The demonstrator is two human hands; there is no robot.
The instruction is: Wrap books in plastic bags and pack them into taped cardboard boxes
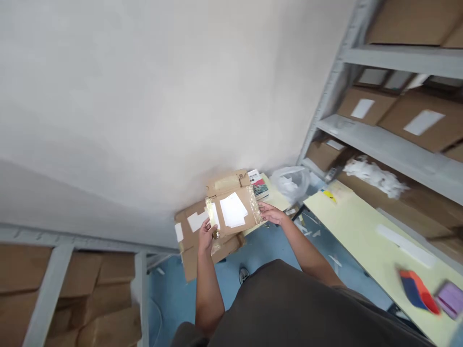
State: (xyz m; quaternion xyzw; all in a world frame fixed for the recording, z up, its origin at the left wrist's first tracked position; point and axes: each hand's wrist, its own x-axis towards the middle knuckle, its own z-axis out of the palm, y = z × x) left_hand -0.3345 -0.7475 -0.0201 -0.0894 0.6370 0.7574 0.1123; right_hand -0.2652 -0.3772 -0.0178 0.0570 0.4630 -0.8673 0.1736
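Note:
A flattened cardboard box (235,192) with white paper stuck on its face and clear tape along its sides is held in front of me, by the wall. My left hand (206,235) grips its lower left corner, thumb on top. At the right taped edge, my right hand (271,213) holds the cardboard with its fingers at the border, some of them hidden. More flattened cardboard (190,243) with white labels leans behind and below on the left. Printed booklets (259,185) lie just beyond the right edge.
A clear plastic bag (291,183) stands near the wall. To the right, a pale yellow table (365,231) carries an orange and blue item (419,291) and a purple pack (450,299). Shelves (390,142) with cartons rise on both sides. Scraps litter the blue floor (265,248).

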